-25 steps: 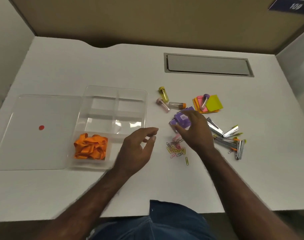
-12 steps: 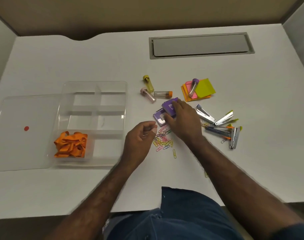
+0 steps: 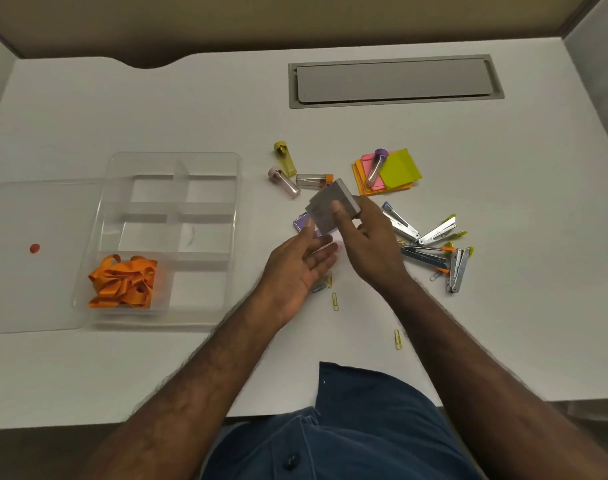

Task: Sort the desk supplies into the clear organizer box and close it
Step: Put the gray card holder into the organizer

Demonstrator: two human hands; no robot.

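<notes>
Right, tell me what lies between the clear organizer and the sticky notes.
In the head view, between the organizer and sticky notes lie three small capped tubes on the desk.

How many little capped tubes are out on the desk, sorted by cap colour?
Yellow cap: 1
Pink cap: 1
Orange cap: 1
Purple cap: 1, lying on the sticky notes
Total: 4 tubes, none in the organizer box yet.
</notes>
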